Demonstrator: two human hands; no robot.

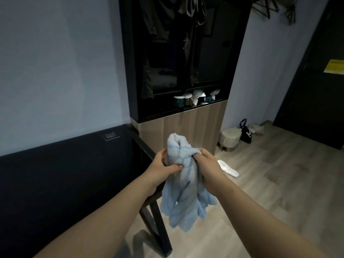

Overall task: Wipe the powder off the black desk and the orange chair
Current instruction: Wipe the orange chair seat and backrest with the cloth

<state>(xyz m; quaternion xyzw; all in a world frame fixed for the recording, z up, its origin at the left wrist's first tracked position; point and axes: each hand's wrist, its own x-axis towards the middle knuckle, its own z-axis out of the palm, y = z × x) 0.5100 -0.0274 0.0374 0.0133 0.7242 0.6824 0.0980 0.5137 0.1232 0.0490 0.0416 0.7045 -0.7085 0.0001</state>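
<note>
Two bare forearms reach in from the near edge and meet at the middle, over the right end of the black table (55, 183), which fills the left side along the pale wall, its dark leg standing on the wood-look floor (260, 202). Beyond it, at the far middle, stands a tall black wardrobe (186, 53) with dark clothes hanging behind glass and a wood-fronted cabinet (186, 131) below; cups and white-lidded pots (195, 98) sit on the ledge between them. A dark door (316, 99) closes the far right. Both hands are clamped on a light blue cloth (184, 185), bunched upright between them with its loose end hanging down: the left hand (160, 168) has its thumb laid across the front and its fingers curled behind, while the right hand (206, 164), back turned up, has its fingers dug into a fold. A round cream stool (229, 138) stands near the cabinet, a black bag (245, 134) with a white mark just beside it, and a white slipper (228, 168) lies on the floor. A small placard (111, 136) on the table's far edge carries white lines too small to read, and the print on the door's yellow notice (334, 67) is too blurred to read.
</note>
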